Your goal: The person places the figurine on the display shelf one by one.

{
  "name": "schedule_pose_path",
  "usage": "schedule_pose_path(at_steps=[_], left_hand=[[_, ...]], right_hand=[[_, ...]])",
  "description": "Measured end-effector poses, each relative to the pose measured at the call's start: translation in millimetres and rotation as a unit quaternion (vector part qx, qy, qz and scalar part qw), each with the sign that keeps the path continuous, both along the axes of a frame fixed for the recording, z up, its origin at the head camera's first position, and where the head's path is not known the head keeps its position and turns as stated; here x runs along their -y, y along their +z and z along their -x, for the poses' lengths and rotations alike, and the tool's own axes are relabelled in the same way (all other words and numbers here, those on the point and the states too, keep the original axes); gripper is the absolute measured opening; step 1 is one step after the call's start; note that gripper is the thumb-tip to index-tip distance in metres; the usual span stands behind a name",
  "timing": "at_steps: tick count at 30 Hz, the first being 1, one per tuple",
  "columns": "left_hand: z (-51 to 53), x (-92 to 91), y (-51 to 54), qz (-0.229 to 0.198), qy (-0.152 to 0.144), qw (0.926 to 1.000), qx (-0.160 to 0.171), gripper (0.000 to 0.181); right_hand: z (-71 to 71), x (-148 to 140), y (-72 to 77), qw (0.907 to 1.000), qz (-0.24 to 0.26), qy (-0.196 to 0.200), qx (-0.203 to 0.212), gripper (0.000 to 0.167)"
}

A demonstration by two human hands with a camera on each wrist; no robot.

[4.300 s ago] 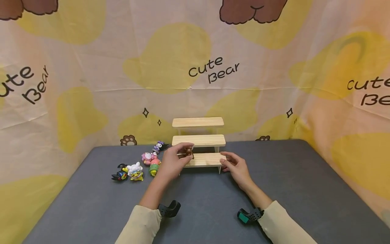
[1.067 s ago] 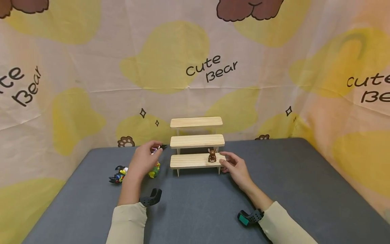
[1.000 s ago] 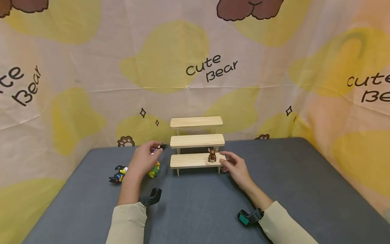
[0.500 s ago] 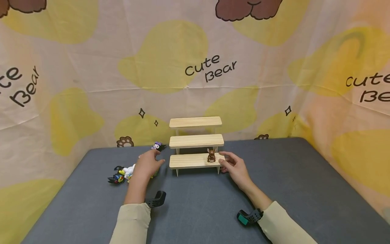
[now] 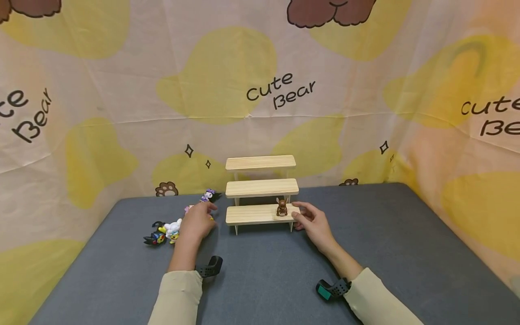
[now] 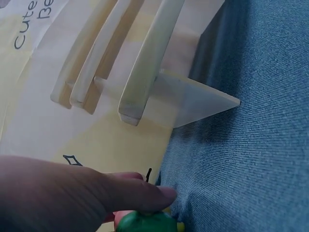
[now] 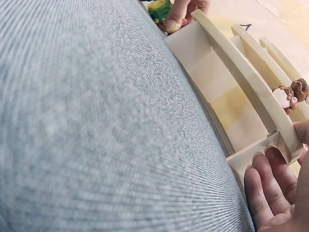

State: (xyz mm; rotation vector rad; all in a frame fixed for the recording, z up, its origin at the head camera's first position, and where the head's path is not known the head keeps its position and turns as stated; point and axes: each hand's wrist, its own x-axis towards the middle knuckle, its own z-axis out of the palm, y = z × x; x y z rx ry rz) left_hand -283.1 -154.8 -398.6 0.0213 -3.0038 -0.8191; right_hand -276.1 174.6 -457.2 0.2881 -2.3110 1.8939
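Observation:
In the head view, my left hand (image 5: 197, 222) is over the figurines left of the three-tier wooden display stand (image 5: 252, 214). Its thumb and fingers pinch a green and pink figurine (image 6: 147, 222), seen at the bottom of the left wrist view; the hand hides most of it from the head camera. My right hand (image 5: 314, 225) grips the right end of the lowest tier, thumb by the board and several fingers against the side leg (image 7: 253, 150). Near that end a brown animal figurine (image 5: 282, 207) sits upright on the lowest tier.
A purple and black figurine (image 5: 208, 195) lies behind my left hand. To its left are a white-hooded yellow figurine (image 5: 173, 229) and a black-eared one (image 5: 155, 237). A printed cloth (image 5: 252, 90) hangs behind the dark table (image 5: 260, 280).
The brown figurine went from my left hand onto the lowest tier. My left hand then left the purple figurine and came nearer to the green and pink one. My right hand stayed at the stand.

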Motion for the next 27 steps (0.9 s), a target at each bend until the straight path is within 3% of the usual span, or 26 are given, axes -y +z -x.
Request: schedule_pose_path(at_steps=[10, 21, 27], left_hand=[[3.6, 1.4, 5.5, -0.050, -0.029, 0.9983, -0.012, 0.045], [2.3, -2.0, 15.8, -0.125, -0.008, 0.9920, -0.010, 0.046], [2.8, -3.0, 19.6, -0.177, -0.011, 0.9837, -0.029, 0.049]], right_hand=[[0.6, 0.0, 0.0, 1.0000, -0.001, -0.003, 0.002, 0.038], [0.1, 0.1, 0.5, 1.0000, -0.002, -0.005, 0.007, 0.038], [-0.3, 0.3, 1.0, 1.0000, 0.001, -0.003, 0.006, 0.039]])
